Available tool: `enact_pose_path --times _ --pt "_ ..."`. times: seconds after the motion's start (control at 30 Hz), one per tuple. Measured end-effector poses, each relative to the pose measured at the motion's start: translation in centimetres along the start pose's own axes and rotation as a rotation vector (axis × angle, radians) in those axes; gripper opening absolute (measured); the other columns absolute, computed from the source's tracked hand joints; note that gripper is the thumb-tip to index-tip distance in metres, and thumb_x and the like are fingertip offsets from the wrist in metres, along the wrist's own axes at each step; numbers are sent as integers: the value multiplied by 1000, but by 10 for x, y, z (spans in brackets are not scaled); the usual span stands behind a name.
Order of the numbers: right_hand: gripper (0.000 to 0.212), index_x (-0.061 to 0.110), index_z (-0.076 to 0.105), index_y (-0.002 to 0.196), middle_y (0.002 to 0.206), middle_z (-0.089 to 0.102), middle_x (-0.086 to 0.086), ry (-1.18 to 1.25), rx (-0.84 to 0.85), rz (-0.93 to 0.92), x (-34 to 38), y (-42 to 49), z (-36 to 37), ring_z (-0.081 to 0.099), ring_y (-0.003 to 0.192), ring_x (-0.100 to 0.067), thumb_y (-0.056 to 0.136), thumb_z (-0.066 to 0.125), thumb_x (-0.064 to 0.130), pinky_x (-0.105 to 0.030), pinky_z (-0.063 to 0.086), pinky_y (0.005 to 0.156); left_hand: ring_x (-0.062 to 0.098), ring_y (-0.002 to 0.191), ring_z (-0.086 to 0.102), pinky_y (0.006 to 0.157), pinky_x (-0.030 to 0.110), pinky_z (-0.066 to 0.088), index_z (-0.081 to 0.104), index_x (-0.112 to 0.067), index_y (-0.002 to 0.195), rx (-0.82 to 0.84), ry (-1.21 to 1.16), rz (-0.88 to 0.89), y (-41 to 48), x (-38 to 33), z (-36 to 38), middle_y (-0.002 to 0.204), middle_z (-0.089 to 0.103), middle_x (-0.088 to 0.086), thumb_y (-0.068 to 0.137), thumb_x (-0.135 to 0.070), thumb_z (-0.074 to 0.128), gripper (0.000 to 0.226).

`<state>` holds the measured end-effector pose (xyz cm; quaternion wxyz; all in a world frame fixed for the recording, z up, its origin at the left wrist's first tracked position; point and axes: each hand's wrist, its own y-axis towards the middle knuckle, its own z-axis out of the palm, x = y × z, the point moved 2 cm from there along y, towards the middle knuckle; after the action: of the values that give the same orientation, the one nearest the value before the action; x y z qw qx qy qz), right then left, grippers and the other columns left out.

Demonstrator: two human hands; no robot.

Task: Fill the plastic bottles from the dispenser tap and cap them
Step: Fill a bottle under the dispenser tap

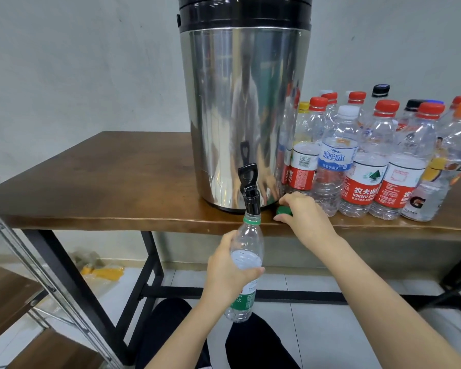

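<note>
Wooden table [117, 182] edge backs a clear, uncapped, green-labelled bottle [246, 235].

A brown wooden tabletop [104, 182] stands on black metal legs [75, 283] against a pale grey wall [77, 62]. Under it, on the white tiled floor [322, 320], crumpled yellow plastic wrapping [101, 271] lies at the far left. A metal-framed rack [48, 288] with wooden shelves [8, 291] fills the near left corner.

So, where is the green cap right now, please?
In the head view, the green cap sits at the table's front edge, gripped by the right hand, just right of the tap and bottle.
</note>
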<state>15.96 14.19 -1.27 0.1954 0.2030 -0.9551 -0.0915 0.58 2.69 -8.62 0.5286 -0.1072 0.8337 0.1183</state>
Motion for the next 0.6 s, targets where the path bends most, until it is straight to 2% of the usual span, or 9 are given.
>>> enact_pose_path --times 0.1,0.17,0.23,0.3,0.37,0.4,0.47,0.6 --pt "29 15 64 121 114 62 -4 30 -157 -48 7 -5 -17 61 102 -26 96 62 30 -40 51 82 5 111 54 93 24 46 42 -42 129 -44 0 58 0 0 1 119 57 -20 65 -18 91 84" --pt "23 16 65 117 105 64 0 188 -338 -189 22 -10 -37 61 91 -17 97 60 27 -40 52 81 4 113 53 95 26 46 40 -41 134 -52 -6 81 -1 0 1 120 54 -22 64 -17 91 90" --pt "30 17 63 125 103 60 6 298 -410 -366 44 -16 -59 53 86 -6 96 61 26 -32 50 78 4 113 54 96 28 49 41 -43 134 -52 -17 105 -2 1 0 120 56 -23 63 -17 91 91" --pt "40 19 59 133 108 57 9 195 -384 -493 65 -18 -71 47 90 -3 94 64 26 -27 44 70 0 113 55 96 27 50 42 -45 131 -53 -15 131 -1 2 -1 120 57 -24 63 -18 91 89" --pt "40 22 62 129 113 61 6 -45 -359 -537 78 -13 -73 51 97 -11 90 69 27 -25 34 57 -4 113 53 95 24 49 42 -46 129 -53 -10 148 -1 2 -2 120 57 -25 62 -19 92 87" --pt "37 22 66 123 110 63 5 -138 -381 -556 82 -11 -71 53 98 -16 87 72 27 -22 26 51 -6 113 52 94 23 49 42 -46 128 -50 -11 153 0 2 -3 119 57 -26 62 -19 92 86" --pt "30 20 70 105 96 63 4 -206 -427 -576 86 -8 -68 50 92 -14 77 81 24 -17 13 49 -8 111 52 91 20 48 41 -48 125 -39 -16 159 0 1 -4 117 56 -27 62 -19 92 86" --pt "23 15 66 85 83 58 3 -223 -518 -585 87 -8 -69 39 84 -10 71 83 22 -14 10 50 -1 112 55 96 29 51 43 -45 128 -29 -27 172 3 4 -4 119 57 -25 62 -21 91 85"
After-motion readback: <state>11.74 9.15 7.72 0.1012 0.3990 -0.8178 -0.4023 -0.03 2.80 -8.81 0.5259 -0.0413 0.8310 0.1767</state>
